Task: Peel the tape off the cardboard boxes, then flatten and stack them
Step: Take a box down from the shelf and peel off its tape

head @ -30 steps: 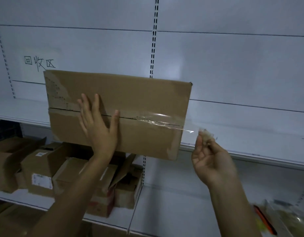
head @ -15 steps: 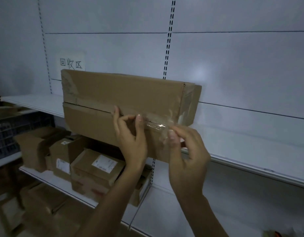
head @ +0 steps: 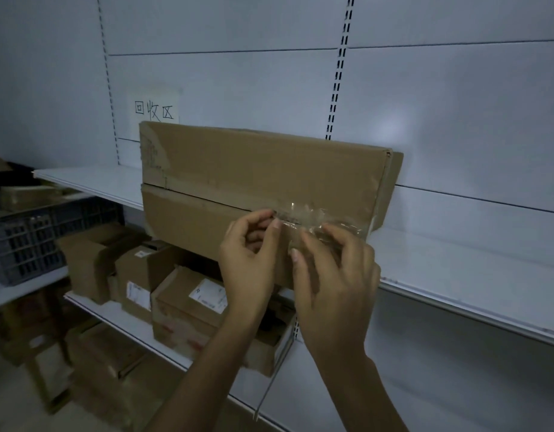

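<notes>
Both hands work the clear tape (head: pixel 303 213) on the shelved cardboard box (head: pixel 257 182): left hand (head: pixel 250 260) pinching it, right hand (head: pixel 335 269) seemingly gripping the crumpled end to peel.

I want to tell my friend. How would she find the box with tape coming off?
Find the handwritten paper sign on the white shelf wall. Just under it, a wide cardboard box stands on edge on the upper shelf. Unlike the smaller labelled boxes on the shelf below, it has crinkled clear tape along its middle seam.
</notes>
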`<state>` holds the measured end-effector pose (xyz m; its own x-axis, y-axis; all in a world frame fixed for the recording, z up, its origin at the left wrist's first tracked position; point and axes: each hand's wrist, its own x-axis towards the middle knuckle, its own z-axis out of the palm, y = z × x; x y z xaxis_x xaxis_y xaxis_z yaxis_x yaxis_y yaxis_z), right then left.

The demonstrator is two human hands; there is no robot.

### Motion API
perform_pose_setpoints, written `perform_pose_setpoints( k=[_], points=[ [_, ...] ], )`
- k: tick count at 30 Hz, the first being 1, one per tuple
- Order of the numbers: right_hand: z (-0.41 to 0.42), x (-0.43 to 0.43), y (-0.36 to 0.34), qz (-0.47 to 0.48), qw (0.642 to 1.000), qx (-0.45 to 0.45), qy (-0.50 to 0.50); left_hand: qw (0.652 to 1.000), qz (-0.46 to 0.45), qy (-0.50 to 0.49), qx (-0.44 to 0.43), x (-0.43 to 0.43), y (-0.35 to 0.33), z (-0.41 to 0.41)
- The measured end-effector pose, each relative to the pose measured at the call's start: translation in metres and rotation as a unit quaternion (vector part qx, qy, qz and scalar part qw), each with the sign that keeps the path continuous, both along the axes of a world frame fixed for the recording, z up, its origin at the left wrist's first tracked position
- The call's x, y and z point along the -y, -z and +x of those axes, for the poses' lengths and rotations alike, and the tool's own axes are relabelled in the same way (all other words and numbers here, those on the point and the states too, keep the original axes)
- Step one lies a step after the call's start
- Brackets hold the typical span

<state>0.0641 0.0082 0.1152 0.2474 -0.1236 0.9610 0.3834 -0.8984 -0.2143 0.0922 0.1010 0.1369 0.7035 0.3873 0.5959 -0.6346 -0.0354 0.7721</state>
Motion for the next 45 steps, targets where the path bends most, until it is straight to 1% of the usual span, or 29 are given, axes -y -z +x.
perform_pose_setpoints(
  k=[3, 6, 8, 10, 12, 13, 15, 17, 22, 26, 30, 33, 36, 37, 38, 39, 40, 41, 42, 43, 44, 45],
  points=[
    [0.006, -0.007, 0.0, 0.017, 0.999, 0.013, 0.027, 0.998, 0.051, -0.024, 0.03, -0.01, -0.002, 0.008],
    [0.01, -0.014, 0.005, 0.036, 0.998, 0.033, 0.048, 0.984, 0.111, -0.112, 0.086, -0.018, -0.012, 0.024],
    [0.013, -0.02, 0.01, 0.039, 0.995, 0.044, 0.076, 0.959, 0.19, -0.163, 0.135, -0.024, -0.021, 0.039],
    [0.016, -0.026, 0.014, 0.046, 0.992, 0.052, 0.109, 0.917, 0.275, -0.203, 0.206, -0.031, -0.031, 0.053],
    [0.019, -0.031, 0.016, 0.049, 0.988, 0.057, 0.135, 0.886, 0.322, -0.223, 0.25, -0.04, -0.047, 0.065],
    [0.02, -0.033, 0.016, 0.049, 0.986, 0.057, 0.15, 0.877, 0.336, -0.228, 0.257, -0.044, -0.055, 0.07],
    [0.021, -0.036, 0.017, 0.056, 0.979, 0.061, 0.188, 0.87, 0.36, -0.224, 0.251, -0.048, -0.064, 0.079],
    [0.024, -0.041, 0.017, 0.064, 0.971, 0.075, 0.218, 0.874, 0.363, -0.207, 0.249, -0.049, -0.065, 0.085],
    [0.037, -0.059, 0.013, 0.125, 0.954, 0.114, 0.248, 0.891, 0.306, -0.205, 0.266, -0.044, -0.054, 0.086],
    [0.045, -0.066, 0.012, 0.165, 0.943, 0.121, 0.262, 0.888, 0.299, -0.208, 0.281, -0.042, -0.05, 0.088],
    [0.048, -0.068, 0.012, 0.177, 0.937, 0.124, 0.276, 0.89, 0.285, -0.2, 0.295, -0.043, -0.049, 0.09],
    [0.047, -0.072, 0.009, 0.234, 0.929, 0.142, 0.25, 0.89, 0.285, -0.196, 0.298, -0.044, -0.048, 0.091],
    [0.041, -0.082, -0.004, 0.323, 0.911, 0.176, 0.187, 0.887, 0.292, -0.195, 0.3, -0.047, -0.047, 0.092],
    [0.037, -0.083, -0.011, 0.366, 0.894, 0.195, 0.169, 0.885, 0.295, -0.199, 0.301, -0.048, -0.047, 0.093],
    [0.032, -0.079, -0.018, 0.428, 0.865, 0.217, 0.145, 0.883, 0.297, -0.201, 0.303, -0.048, -0.047, 0.094],
    [0.025, -0.071, -0.025, 0.51, 0.821, 0.236, 0.098, 0.882, 0.299, -0.202, 0.304, -0.049, -0.048, 0.095],
    [0.017, -0.062, -0.032, 0.601, 0.761, 0.243, 0.016, 0.881, 0.299, -0.201, 0.305, -0.049, -0.047, 0.095],
    [0.009, -0.054, -0.036, 0.676, 0.693, 0.236, -0.089, 0.881, 0.299, -0.201, 0.308, -0.049, -0.047, 0.096],
    [0.003, -0.046, -0.038, 0.724, 0.628, 0.218, -0.184, 0.88, 0.299, -0.2, 0.31, -0.05, -0.047, 0.096],
    [-0.002, -0.04, -0.035, 0.751, 0.576, 0.2, -0.255, 0.88, 0.299, -0.198, 0.311, -0.05, -0.047, 0.096],
    [-0.004, -0.036, -0.031, 0.763, 0.544, 0.184, -0.296, 0.88, 0.299, -0.197, 0.312, -0.05, -0.046, 0.097],
    [-0.006, -0.032, -0.028, 0.767, 0.533, 0.171, -0.313, 0.88, 0.298, -0.197, 0.312, -0.051, -0.047, 0.097]
  ],
)
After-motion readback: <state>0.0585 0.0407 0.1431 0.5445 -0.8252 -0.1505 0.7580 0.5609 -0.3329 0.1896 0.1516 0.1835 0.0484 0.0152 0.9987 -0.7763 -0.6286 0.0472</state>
